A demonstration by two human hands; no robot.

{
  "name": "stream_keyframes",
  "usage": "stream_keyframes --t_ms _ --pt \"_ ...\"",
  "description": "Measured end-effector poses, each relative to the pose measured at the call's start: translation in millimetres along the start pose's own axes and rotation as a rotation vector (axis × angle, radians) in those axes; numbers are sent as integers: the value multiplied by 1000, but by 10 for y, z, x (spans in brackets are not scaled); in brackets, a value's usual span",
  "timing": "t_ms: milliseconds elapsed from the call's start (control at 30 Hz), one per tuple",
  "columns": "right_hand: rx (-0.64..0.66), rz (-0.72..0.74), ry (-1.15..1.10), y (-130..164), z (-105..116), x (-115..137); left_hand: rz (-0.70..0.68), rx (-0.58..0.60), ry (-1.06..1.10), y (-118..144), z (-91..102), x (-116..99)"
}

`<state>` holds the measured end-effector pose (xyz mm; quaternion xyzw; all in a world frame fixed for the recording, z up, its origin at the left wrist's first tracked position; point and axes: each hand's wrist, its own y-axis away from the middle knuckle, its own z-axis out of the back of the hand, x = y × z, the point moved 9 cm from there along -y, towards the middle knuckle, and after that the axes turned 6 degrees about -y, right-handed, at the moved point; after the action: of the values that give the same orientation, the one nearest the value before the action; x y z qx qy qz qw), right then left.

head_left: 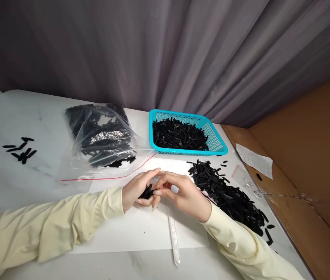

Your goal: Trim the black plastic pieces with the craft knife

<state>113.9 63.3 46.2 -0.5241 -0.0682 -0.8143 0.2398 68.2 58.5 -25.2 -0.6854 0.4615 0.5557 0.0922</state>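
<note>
In the middle, my left hand (139, 186) is cupped around a bunch of small black strips (147, 192). My right hand (182, 194) meets it from the right, with thumb and index finger pinched at the bunch's edge; a black strip tip appears to be between them. Both hands are over a white sheet (124, 229). A narrow clear plastic sleeve (174, 237) lies beneath them and sticks out toward me. Beside my right hand and forearm spreads a large loose pile of black strips (229, 194).
A turquoise basket (188, 151) with many black strips stands at the back. Left of it lies a clear zip bag (106, 136) of black strips. Several loose strips (23, 155) lie far left. A paper slip (255, 160) and clear plastic bag (248, 182) lie right.
</note>
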Motion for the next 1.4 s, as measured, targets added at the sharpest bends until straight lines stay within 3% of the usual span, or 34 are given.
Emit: stream_keyframes --t_ms 200,367,533,867,1400 --pt "-341 -215 -303 326 236 -320 -61 -29 -48 35 3 -57" --pt "-437 -367 -555 530 123 -525 -74 -13 -66 36 -32 -42" --pt "-423 -382 -622 520 32 -557 -73 -41 -87 46 -24 -45" --pt "-237 -386 -650 466 -91 -525 -72 -72 -109 58 -15 -65" --pt "-286 -351 -717 474 -73 -553 -32 -52 -53 56 6 -12"
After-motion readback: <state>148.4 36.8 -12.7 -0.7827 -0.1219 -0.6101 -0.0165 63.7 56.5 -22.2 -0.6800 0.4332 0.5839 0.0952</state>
